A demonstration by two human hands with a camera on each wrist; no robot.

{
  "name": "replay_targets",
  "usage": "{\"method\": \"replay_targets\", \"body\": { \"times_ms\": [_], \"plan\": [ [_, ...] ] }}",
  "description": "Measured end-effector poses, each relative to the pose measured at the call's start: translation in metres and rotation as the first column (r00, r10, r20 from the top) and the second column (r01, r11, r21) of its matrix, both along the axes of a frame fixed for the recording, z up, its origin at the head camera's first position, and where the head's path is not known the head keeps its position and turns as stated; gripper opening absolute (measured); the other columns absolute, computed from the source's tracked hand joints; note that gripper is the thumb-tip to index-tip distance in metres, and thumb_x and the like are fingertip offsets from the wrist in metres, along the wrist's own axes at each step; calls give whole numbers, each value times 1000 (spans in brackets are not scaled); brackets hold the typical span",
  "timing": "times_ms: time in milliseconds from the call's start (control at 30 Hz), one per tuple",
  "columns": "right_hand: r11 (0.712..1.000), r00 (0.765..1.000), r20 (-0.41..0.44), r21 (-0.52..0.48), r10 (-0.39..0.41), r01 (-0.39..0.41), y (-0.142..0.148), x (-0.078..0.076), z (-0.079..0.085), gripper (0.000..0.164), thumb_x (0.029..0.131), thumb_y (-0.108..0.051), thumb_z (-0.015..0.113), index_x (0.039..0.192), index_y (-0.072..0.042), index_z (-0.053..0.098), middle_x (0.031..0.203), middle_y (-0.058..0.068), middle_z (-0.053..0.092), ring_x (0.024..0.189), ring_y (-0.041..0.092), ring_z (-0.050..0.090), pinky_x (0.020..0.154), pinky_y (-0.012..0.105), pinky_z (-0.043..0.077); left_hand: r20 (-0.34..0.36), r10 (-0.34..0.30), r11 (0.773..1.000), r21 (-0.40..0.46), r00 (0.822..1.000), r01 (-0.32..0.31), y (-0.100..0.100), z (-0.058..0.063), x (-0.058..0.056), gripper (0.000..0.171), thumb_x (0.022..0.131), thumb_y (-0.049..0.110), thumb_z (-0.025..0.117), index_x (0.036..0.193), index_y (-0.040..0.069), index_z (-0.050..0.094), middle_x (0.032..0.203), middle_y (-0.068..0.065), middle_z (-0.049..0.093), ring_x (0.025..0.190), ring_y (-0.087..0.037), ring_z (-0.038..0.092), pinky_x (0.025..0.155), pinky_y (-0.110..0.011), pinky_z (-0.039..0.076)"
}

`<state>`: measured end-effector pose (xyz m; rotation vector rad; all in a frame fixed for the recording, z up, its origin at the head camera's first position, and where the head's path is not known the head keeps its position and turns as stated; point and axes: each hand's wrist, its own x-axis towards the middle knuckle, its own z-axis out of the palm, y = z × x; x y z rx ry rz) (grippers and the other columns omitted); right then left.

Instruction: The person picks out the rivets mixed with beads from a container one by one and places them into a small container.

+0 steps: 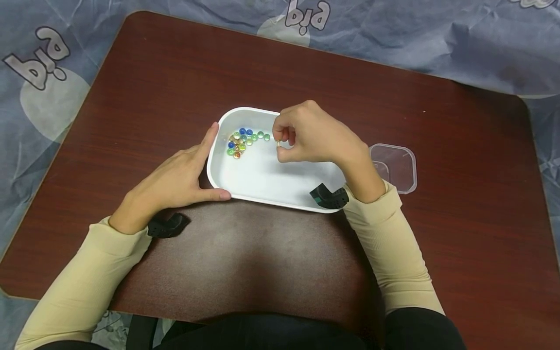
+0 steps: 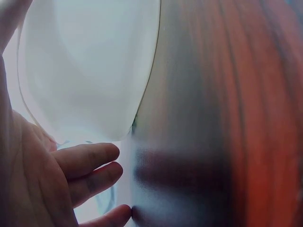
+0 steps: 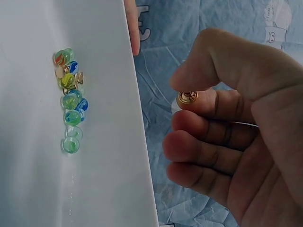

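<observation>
A white tray (image 1: 271, 182) stands on the table with several glass marbles (image 1: 254, 137), green, blue and yellowish, clustered toward its left end. Among them in the right wrist view lie small gold pieces (image 3: 79, 78). My right hand (image 1: 319, 133) is above the tray, pinching a small gold-coloured piece with a round patterned face (image 3: 187, 98) between thumb and index finger. At the tray's left end, my left hand (image 1: 175, 177) rests with fingers straight along the outside and thumb at the near rim. The left wrist view shows those fingers (image 2: 90, 158) beside the tray's wall.
A clear plastic container or lid (image 1: 404, 170) lies right of the tray, partly hidden by my right wrist. The brown table (image 1: 472, 218) has rounded corners, and a blue printed cloth (image 1: 393, 34) surrounds it.
</observation>
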<state>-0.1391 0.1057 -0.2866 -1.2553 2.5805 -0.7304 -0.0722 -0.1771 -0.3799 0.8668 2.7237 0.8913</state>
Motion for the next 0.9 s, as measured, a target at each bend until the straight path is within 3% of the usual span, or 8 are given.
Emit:
{"method": "replay_targets", "body": {
  "times_ms": [267,900],
  "plan": [
    [999,999,5,-21,-32,33,11,1,-2,6,70,0,62,70,-6,62,71,3,57,64,12,54,63,26,44,-30,-15,1000,13,999,15,-1,0,0,133,73,48,85,158,15,-12,154,-21,35,123,-36,53,98,-50,42],
    [987,986,-63,-65,-152,148,48,4,4,7,70,-2,64,73,-7,67,71,-1,59,65,13,55,62,20,40,-6,-6,1000,1,1000,6,-1,1,1,132,74,49,84,158,14,-11,156,-21,32,124,-36,52,98,-51,43]
  ]
}}
